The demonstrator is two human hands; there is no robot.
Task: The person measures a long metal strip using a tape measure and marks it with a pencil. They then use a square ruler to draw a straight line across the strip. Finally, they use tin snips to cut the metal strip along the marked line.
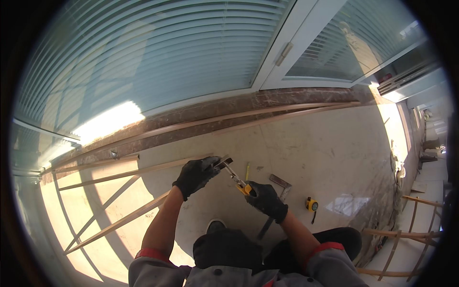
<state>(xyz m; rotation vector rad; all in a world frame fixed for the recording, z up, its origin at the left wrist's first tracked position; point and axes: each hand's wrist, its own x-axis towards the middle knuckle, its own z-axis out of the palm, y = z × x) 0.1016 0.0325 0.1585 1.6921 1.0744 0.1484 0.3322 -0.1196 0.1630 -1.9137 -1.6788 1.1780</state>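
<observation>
Both my hands wear black gloves. My left hand (197,176) is closed around the end of a thin strip of trim (223,161), whose dark cut end sticks out past the fingers. In my right hand (267,200) is a pair of snips (241,185) with yellow handles, its metal jaws up against that end. Just right of the snips, an L-shaped square (280,181) lies on the floor, partly hidden by the right hand. A thin yellow stick (247,171), perhaps a pencil, lies beyond the snips.
A yellow and black tape measure (311,204) lies at right. Long brown strips (191,125) run along the wall base under glazed panels with blinds (191,52). More strips (119,221) lie at left in sunlight. A wooden lattice frame (399,234) stands at the right edge.
</observation>
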